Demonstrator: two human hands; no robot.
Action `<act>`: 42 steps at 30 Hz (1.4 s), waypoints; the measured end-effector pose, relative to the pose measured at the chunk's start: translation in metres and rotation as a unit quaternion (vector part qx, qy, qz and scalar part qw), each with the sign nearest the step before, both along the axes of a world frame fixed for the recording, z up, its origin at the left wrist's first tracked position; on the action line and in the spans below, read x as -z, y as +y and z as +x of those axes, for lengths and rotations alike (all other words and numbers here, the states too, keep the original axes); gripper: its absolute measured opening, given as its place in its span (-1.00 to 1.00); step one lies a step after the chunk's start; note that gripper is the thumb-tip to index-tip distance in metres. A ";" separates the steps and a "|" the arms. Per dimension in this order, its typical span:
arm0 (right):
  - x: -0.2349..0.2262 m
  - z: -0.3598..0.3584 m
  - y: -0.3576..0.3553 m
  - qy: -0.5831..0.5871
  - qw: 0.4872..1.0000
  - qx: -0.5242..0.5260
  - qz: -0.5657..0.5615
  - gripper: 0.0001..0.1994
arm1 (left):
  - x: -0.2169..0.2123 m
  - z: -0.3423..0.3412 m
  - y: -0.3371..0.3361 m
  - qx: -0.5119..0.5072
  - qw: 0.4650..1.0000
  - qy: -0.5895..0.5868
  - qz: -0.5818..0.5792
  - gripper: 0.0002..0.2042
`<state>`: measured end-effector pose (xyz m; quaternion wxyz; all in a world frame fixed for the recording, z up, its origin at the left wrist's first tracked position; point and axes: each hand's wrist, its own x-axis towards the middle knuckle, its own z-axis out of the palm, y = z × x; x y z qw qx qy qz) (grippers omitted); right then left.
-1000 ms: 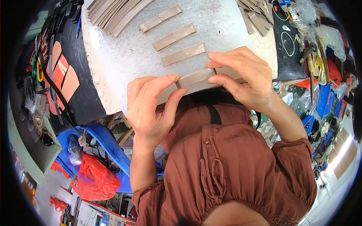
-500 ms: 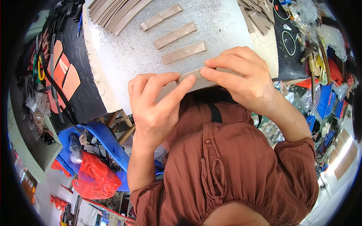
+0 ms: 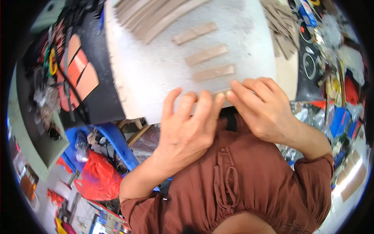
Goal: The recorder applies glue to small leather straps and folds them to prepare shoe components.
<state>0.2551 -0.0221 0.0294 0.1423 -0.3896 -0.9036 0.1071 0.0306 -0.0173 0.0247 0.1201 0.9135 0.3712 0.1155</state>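
Observation:
At the near edge of the white board point(image 3: 148, 89), my left hand point(image 3: 191, 124) and my right hand point(image 3: 269, 105) meet over a short beige strap point(image 3: 221, 93). Thumb and fingertips of each hand pinch it, and they cover most of it. Just beyond lie three similar flat straps: a nearest one point(image 3: 214, 73), a middle one point(image 3: 207, 54) and a far one point(image 3: 194, 32). They are spaced apart and slightly slanted. The picture is blurred, so fine detail on the held strap is lost.
Long beige strips point(image 3: 159, 17) lie at the far left of the board, and a pile of shorter ones point(image 3: 282, 25) at its right. Orange-pink cut pieces point(image 3: 85, 82) rest on the black surface. Below stands a blue chair point(image 3: 115, 136) with a red plastic bag point(image 3: 99, 177).
The whole view has shifted, with the board appearing farther right and lower. My left hand has come closer to my right, its fingers now bunched at the strap; less of the strap shows.

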 end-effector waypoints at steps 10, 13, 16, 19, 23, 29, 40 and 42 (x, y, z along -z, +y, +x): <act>0.011 0.015 0.006 0.111 0.991 0.072 0.033 -0.68 | 0.010 0.002 0.008 -0.061 0.992 -0.107 0.025 -0.63; 0.020 0.040 0.020 0.160 0.961 0.202 0.099 -0.71 | 0.021 0.004 0.005 -0.080 0.980 -0.183 0.005 -0.67; 0.021 0.063 0.032 0.058 0.931 0.324 0.161 -0.77 | 0.030 -0.003 -0.004 -0.106 0.970 -0.219 0.026 -0.66; 0.029 0.076 0.020 0.047 0.918 0.382 0.093 -0.75 | 0.030 -0.024 0.002 -0.167 0.948 -0.260 0.071 -0.68; 0.034 0.073 0.011 0.078 0.896 0.434 0.051 -0.82 | 0.032 -0.097 0.039 -0.362 0.893 -0.200 0.177 -0.76; 0.035 0.073 0.020 0.099 0.915 0.373 0.118 -0.82 | 0.070 -0.170 0.051 -0.415 0.884 -0.095 0.192 -0.76; 0.005 0.050 0.015 0.193 0.908 0.361 -0.086 -0.82 | 0.028 0.006 0.035 -0.082 0.974 -0.190 0.096 -0.76; 0.009 0.055 0.009 0.195 0.922 0.331 -0.050 -0.78 | 0.030 0.006 0.030 -0.082 0.976 -0.185 0.084 -0.75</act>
